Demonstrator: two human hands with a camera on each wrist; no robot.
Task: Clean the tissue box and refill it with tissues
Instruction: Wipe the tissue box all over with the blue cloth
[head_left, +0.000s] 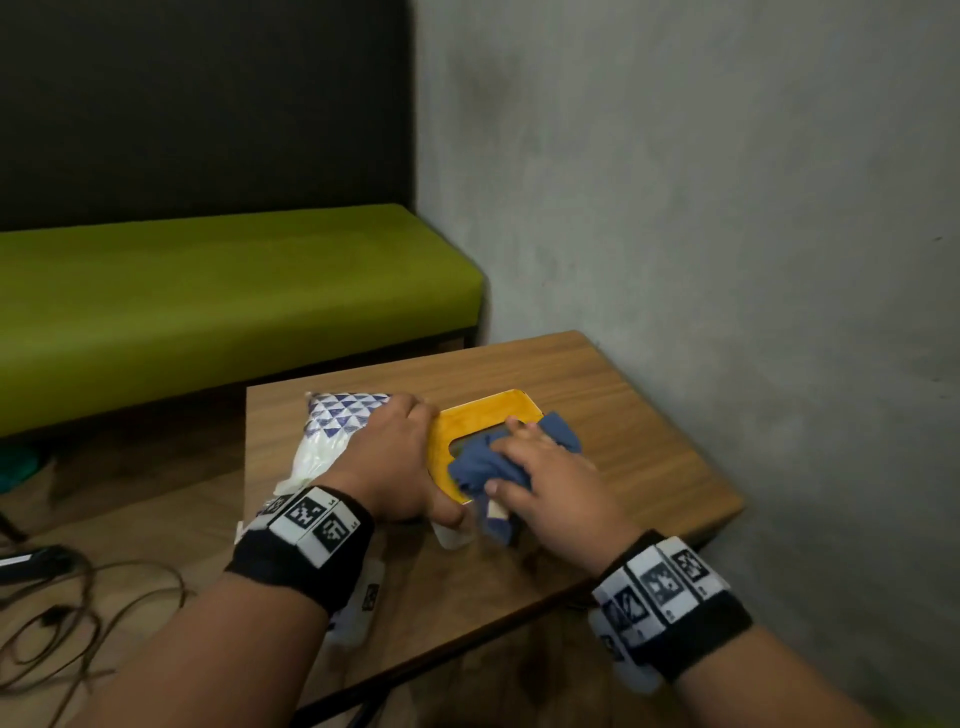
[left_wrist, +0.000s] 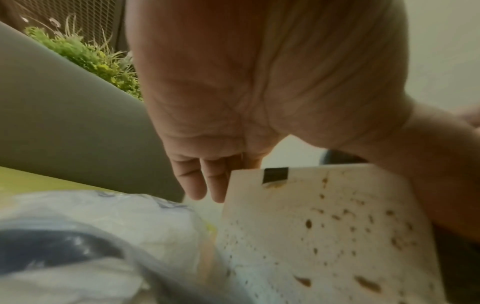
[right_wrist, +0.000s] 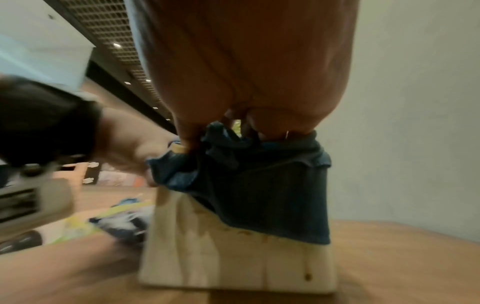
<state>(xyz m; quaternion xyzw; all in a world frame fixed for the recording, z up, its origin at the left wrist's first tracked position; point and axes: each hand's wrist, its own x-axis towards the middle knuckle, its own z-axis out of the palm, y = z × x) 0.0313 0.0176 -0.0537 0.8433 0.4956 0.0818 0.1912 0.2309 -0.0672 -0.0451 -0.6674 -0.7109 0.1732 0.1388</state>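
Wiping is the step in hand, as I judge it: my right hand (head_left: 540, 470) presses a crumpled blue cloth (head_left: 488, 460) onto the yellow top of the tissue box (head_left: 480, 413), its fingers bent over the cloth and its thumb pinching the near fold, so the cloth keeps its bunched shape under pressure. The box stands on the wooden table (head_left: 649, 447), near the middle, with its slot partly covered by the cloth. My left hand (head_left: 395, 467) clamps the box from its left side; the thumb curls round the near corner, and the left wrist view shows the fingers (left_wrist: 197, 185) running down the pale, brown-speckled side wall (left_wrist: 324, 226). I judge this grip is there to brace the box against the wiping force. The right wrist view shows the cloth draped over the top edge and hanging down a stained pale wall (right_wrist: 233, 257), so the walls seem not yet cleaned. A tissue pack (head_left: 332, 431) in clear wrap lies touching the box's left side, under my left forearm, within reach for the refill. Refilling has not begun. Cables (head_left: 78, 613) lie on the floor at left.
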